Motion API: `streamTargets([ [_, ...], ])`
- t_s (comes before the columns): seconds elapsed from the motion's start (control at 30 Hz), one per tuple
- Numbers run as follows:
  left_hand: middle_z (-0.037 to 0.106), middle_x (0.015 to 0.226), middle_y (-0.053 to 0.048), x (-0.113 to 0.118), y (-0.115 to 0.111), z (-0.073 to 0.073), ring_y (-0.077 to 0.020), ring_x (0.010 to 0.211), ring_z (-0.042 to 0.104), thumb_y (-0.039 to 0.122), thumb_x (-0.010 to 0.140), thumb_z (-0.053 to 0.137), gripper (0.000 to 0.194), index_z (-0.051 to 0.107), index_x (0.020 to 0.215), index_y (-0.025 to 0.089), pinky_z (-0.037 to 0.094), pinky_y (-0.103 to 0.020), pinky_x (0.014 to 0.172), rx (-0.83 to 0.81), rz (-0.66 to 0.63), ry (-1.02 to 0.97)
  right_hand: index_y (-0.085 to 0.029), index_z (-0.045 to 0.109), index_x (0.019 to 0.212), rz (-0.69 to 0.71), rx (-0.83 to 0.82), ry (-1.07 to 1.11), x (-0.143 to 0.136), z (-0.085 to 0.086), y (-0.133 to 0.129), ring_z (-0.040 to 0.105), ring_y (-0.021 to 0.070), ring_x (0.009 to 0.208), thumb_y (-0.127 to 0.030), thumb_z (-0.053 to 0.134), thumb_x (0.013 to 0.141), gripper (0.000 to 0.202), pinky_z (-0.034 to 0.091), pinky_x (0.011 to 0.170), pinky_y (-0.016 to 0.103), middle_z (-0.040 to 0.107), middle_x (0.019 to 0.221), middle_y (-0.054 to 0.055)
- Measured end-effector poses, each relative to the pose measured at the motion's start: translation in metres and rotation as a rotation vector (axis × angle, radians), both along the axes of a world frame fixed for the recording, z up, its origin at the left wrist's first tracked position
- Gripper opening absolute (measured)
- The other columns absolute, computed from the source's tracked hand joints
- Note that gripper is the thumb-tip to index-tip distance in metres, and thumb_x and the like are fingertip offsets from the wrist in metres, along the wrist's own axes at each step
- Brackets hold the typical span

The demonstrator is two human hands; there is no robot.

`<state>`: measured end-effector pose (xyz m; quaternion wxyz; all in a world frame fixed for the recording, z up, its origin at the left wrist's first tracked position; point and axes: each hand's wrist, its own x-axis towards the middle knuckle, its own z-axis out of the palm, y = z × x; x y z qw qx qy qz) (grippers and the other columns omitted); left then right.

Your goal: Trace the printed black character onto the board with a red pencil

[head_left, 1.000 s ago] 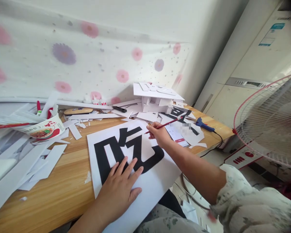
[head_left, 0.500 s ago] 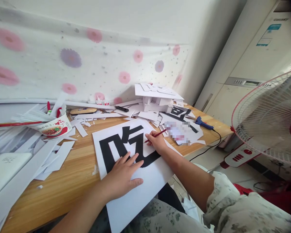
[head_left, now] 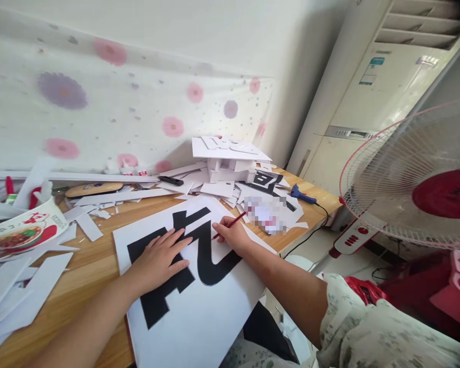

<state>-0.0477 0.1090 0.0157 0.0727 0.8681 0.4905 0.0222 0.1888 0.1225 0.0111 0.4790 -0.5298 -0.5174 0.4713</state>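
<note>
Across the near edge of the wooden table point(head_left: 99, 263) lies a white board point(head_left: 199, 322), its lower right part jutting past that edge, with a large black Chinese character point(head_left: 205, 260) on it, apparently 吃, though partly covered. The right hand point(head_left: 232, 236) has a narrow pinch on a dark red pencil point(head_left: 238, 217), its tip down beside the right-hand part of the character; whether it touches the board I cannot tell. The left hand point(head_left: 163, 258) lies flat with fingers spread over the left-hand part, gripping nothing. Toward the table's right edge are a phone point(head_left: 267, 220) with a pixelated screen, and a blue glue gun point(head_left: 302, 196) whose cord drops over the edge. Nearer the far edge, white sheets bear more black lettering point(head_left: 266, 180), next to a stack of white board pieces point(head_left: 230, 149), and a black utility knife point(head_left: 171, 181) lies among offcuts. At the left edge stands a noodle bowl point(head_left: 25, 225) printed with a food picture and small characters I cannot read. Beyond the right edge, the fan's point(head_left: 444, 194) red hub carries blurred lettering; the air conditioner's point(head_left: 352, 107) teal-and-white sticker is illegible.
</note>
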Motion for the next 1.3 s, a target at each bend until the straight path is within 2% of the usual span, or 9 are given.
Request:
streamTargets([
  [0.13, 0.022, 0.157, -0.004, -0.002, -0.002, -0.009, -0.0329, 0.145, 0.017, 0.055, 0.091, 0.044, 0.055, 0.039, 0.143, 0.036, 0.023, -0.057, 0.114, 0.053, 0.002, -0.001, -0.020, 0.045, 0.059, 0.008, -0.048, -0.007, -0.001, 0.003, 0.002, 0.050, 0.0083, 0.040, -0.028, 0.066, 0.079, 0.030, 0.038, 0.045, 0.018, 0.050, 0.039, -0.007],
  [0.33, 0.020, 0.158, -0.006, -0.001, -0.005, -0.010, -0.0354, 0.145, 0.015, 0.056, 0.091, 0.045, 0.052, 0.038, 0.141, 0.043, 0.024, -0.057, 0.113, 0.042, 0.006, -0.016, -0.020, 0.045, 0.061, 0.042, -0.163, -0.046, -0.003, 0.019, 0.013, 0.045, 0.0079, 0.035, -0.028, 0.063, 0.082, 0.028, 0.042, 0.040, 0.020, 0.047, 0.039, -0.007],
  [0.5, 0.020, 0.158, -0.007, 0.001, -0.007, -0.008, -0.0370, 0.145, 0.014, 0.055, 0.090, 0.050, 0.053, 0.040, 0.140, 0.043, 0.023, -0.058, 0.113, 0.035, 0.007, -0.029, -0.021, 0.044, 0.062, 0.118, -0.071, -0.096, -0.033, 0.031, 0.036, 0.050, 0.0081, 0.041, -0.024, 0.071, 0.073, 0.029, 0.044, 0.043, 0.019, 0.051, 0.044, -0.008],
  [0.67, 0.020, 0.158, -0.008, 0.002, -0.009, -0.006, -0.0386, 0.144, 0.015, 0.054, 0.090, 0.050, 0.054, 0.039, 0.141, 0.042, 0.024, -0.060, 0.112, 0.034, -0.002, -0.027, -0.021, 0.042, 0.054, 0.088, 0.042, -0.209, -0.066, 0.011, 0.055, 0.044, 0.0078, 0.039, -0.024, 0.073, 0.066, 0.033, 0.032, 0.040, 0.019, 0.047, 0.040, -0.008],
  [0.83, 0.019, 0.158, -0.009, 0.002, -0.010, -0.006, -0.0388, 0.144, 0.013, 0.053, 0.091, 0.050, 0.054, 0.038, 0.142, 0.043, 0.024, -0.061, 0.112, 0.024, -0.006, -0.027, -0.021, 0.042, 0.052, 0.047, 0.102, -0.298, -0.069, -0.008, 0.058, 0.045, 0.0087, 0.043, -0.031, 0.071, 0.066, 0.034, 0.032, 0.044, 0.021, 0.047, 0.042, -0.008],
  [1.0, 0.019, 0.158, -0.010, 0.002, -0.011, -0.005, -0.0380, 0.145, 0.013, 0.053, 0.091, 0.049, 0.053, 0.038, 0.142, 0.041, 0.024, -0.061, 0.112, 0.023, -0.007, -0.021, -0.021, 0.042, 0.052, 0.038, 0.128, -0.373, -0.068, -0.008, 0.057, 0.046, 0.0097, 0.046, -0.032, 0.071, 0.065, 0.034, 0.033, 0.046, 0.022, 0.049, 0.044, -0.007],
  [1.3, 0.021, 0.157, -0.014, 0.003, -0.011, -0.009, -0.0341, 0.146, 0.013, 0.055, 0.090, 0.049, 0.060, 0.043, 0.140, 0.022, 0.021, -0.056, 0.115, 0.063, 0.009, 0.004, -0.021, 0.041, 0.051, 0.046, 0.176, -0.472, -0.070, -0.004, 0.055, 0.046, 0.0104, 0.049, -0.025, 0.069, 0.067, 0.032, 0.032, 0.049, 0.023, 0.048, 0.046, -0.007],
])
